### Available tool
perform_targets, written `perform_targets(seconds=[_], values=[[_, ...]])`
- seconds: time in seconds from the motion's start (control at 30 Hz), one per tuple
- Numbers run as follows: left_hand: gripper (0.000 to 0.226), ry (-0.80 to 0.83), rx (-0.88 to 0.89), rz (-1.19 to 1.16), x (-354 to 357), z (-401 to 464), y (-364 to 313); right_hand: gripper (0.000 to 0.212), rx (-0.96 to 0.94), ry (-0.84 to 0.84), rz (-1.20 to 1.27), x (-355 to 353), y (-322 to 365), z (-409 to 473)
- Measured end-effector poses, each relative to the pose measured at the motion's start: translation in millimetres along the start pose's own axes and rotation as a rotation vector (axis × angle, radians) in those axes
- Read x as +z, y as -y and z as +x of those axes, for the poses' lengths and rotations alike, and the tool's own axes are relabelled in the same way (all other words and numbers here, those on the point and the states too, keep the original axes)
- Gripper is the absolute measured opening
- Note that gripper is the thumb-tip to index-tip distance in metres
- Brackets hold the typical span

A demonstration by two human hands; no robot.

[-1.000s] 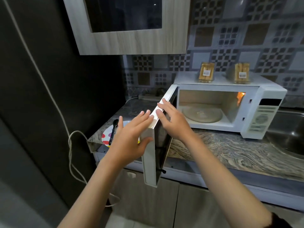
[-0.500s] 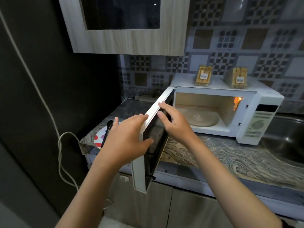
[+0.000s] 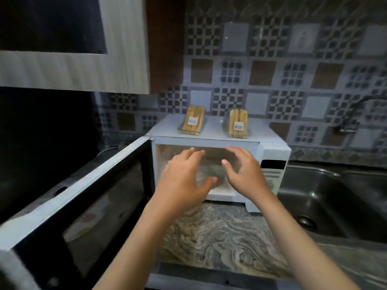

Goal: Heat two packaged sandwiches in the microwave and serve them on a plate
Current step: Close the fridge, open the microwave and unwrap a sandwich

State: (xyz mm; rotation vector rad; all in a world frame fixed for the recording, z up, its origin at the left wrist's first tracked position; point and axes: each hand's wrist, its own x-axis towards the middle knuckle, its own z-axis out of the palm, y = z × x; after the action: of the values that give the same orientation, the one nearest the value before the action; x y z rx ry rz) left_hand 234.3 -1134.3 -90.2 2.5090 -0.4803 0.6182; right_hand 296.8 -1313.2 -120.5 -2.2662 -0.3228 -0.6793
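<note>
Two packaged sandwiches stand upright on top of the white microwave (image 3: 211, 135): the left sandwich (image 3: 193, 120) and the right sandwich (image 3: 237, 123), each in a clear wrapper with a small label. The microwave door (image 3: 83, 206) is swung wide open to the left. My left hand (image 3: 184, 178) and my right hand (image 3: 244, 174) hover in front of the open cavity, fingers spread and relaxed, holding nothing. They hide most of the turntable inside. A plate shows only faintly through the door's glass.
The marbled countertop (image 3: 219, 233) runs in front of the microwave. A dark steel sink (image 3: 339, 199) lies to the right, with a tap (image 3: 347, 127) on the wall. A wall cabinet (image 3: 73, 59) hangs above left. The open door takes up the space at the left.
Both hands have let go of the door and moved right and forward, up to the microwave's opening. The door has swung fully open, and the view has moved closer.
</note>
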Motion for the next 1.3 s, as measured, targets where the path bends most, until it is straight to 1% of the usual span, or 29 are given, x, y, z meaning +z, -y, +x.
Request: perform_targets(seconds=[0.13, 0.23, 0.3, 0.37, 0.43, 0.5, 0.57, 0.67, 0.73, 0.8, 0.87, 0.9, 0.93, 1.03, 1.1, 1.2, 1.3], values=[[0.067, -0.008, 0.005, -0.015, 51, 53, -23, 0.032, -0.013, -0.112, -0.009, -30, -49, 22], [0.064, -0.033, -0.056, -0.089, 80, 88, -36, 0.03, -0.02, -0.114, -0.01, -47, -75, 43], [0.061, -0.057, -0.126, -0.188, 90, 110, -39, 0.03, -0.011, -0.102, 0.024, -52, -83, 58], [0.058, -0.1, -0.205, -0.296, 101, 136, -42, 0.031, 0.037, -0.086, 0.094, -55, -89, 74], [0.058, -0.157, -0.264, -0.354, 109, 158, -41, 0.033, 0.126, -0.084, 0.168, -55, -91, 89], [0.057, -0.177, -0.31, -0.394, 113, 177, -40, 0.038, 0.229, -0.061, 0.213, -56, -91, 102], [0.056, -0.138, -0.354, -0.407, 118, 190, -38, 0.043, 0.295, -0.027, 0.235, -56, -92, 111], [0.054, -0.009, -0.392, -0.272, 127, 199, -36, 0.043, 0.296, 0.011, 0.171, -51, -95, 121], [0.042, 0.032, -0.39, -0.223, 131, 201, -38, 0.04, 0.28, 0.041, 0.095, -47, -95, 124], [0.028, 0.011, -0.388, -0.225, 133, 201, -38, 0.039, 0.281, 0.038, 0.065, -44, -94, 125], [0.021, -0.033, -0.409, -0.294, 133, 197, -40, 0.039, 0.297, 0.015, 0.074, -42, -93, 124], [0.02, -0.052, -0.424, -0.35, 132, 194, -41, 0.039, 0.307, 0.001, 0.096, -41, -93, 122], [0.024, -0.068, -0.444, -0.415, 131, 191, -42, 0.039, 0.316, -0.012, 0.138, -41, -91, 120], [0.042, -0.105, -0.499, -0.609, 122, 178, -51, 0.036, 0.331, -0.068, 0.354, -42, -84, 110], [0.03, -0.125, -0.48, -0.72, 115, 166, -56, 0.032, 0.322, -0.12, 0.488, -47, -75, 96], [0.014, -0.172, -0.434, -0.872, 107, 135, -63, 0.028, 0.292, -0.161, 0.56, -51, -63, 70], [0.03, -0.202, -0.383, -0.906, 99, 99, -71, 0.029, 0.227, -0.186, 0.597, -55, -52, 39]])
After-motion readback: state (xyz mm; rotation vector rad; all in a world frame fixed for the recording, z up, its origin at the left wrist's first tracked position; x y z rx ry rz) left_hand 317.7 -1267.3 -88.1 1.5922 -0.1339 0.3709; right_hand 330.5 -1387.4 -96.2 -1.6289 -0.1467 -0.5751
